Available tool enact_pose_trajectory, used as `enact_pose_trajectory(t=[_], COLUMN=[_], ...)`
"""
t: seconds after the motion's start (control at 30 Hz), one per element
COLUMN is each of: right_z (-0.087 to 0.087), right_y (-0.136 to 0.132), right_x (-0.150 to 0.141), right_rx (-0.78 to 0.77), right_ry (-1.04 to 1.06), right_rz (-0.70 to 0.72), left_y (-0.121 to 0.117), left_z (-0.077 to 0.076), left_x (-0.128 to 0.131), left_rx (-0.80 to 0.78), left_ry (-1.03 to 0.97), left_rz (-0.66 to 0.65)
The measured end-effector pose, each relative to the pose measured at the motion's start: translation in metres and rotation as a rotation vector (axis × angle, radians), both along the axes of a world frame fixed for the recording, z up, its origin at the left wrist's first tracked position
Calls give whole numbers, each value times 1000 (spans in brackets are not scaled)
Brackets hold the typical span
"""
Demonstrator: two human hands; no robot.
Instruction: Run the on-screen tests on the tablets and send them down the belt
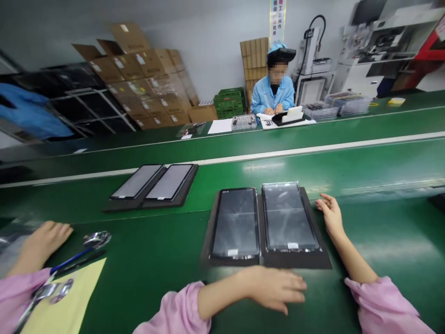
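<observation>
Two dark display panels lie side by side on a black mat in front of me: the left panel (235,222) and the right panel (289,215), which has a shiny clear film on it. Each carries a small white label at its near edge. My left hand (273,286) hovers or rests just below the mat's near edge, fingers stretched out and holding nothing. Beside the mat's right edge is my right hand (330,214), its fingers loosely bent and apart, with nothing visible in them. The black mat (313,260) shows around the panels.
Two more panels (170,182) lie on a mat at the left on the green bench (149,260). A co-worker's hand (47,239) rests at far left, near yellow paper (79,297) and a pen (73,260). Opposite sits a person in blue (273,93).
</observation>
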State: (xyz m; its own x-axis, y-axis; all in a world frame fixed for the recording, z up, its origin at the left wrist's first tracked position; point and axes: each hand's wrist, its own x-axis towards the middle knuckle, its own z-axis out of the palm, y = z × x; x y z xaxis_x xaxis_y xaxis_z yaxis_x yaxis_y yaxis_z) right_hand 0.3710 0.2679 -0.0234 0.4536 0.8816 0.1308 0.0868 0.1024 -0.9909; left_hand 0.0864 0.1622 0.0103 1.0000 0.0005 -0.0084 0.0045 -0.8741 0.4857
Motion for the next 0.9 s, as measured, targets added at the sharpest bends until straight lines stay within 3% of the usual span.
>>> enact_pose_trajectory(t=[0.07, 0.2, 0.27, 0.33, 0.4, 0.5, 0.6, 0.67, 0.73, 0.8, 0.9], right_z=[-2, -7, -8, -7, -3, 5, 12, 13, 9, 3, -6], right_y=[1, 5, 6, 5, 3, -2, -6, -6, -3, 0, 3], right_x=[0, -6, -8, -9, -10, -13, -17, -19, -21, -23, -27], right_rx=[2, 13, 22, 22, 13, 22, 89, 131, 129, 76, -28], right_ry=[6, -51, -122, -201, -282, -408, -535, -643, -768, -858, -912], right_rz=[-10, -6, 1, 31, 86, 174, 327, 484, 545, 462, 303], left_y=[35, 85, 94, 96, 96, 105, 126, 141, 149, 150, 144], left_z=[2, 6, 4, 1, -1, 0, 7, 13, 18, 22, 26], left_x=[-5, -12, -11, -9, -8, -17, -47, -76, -108, -137, -168], left_rx=[-22, 69, 114, 105, 30, -76, -77, -66, -63, -81, -176], left_ry=[3, 4, 10, -15, -133, -374, -526, -620, -701, -761, -845], left_rz=[139, 565, 722, 781, 859, 1118, 1445, 1705, 1957, 2142, 2288])
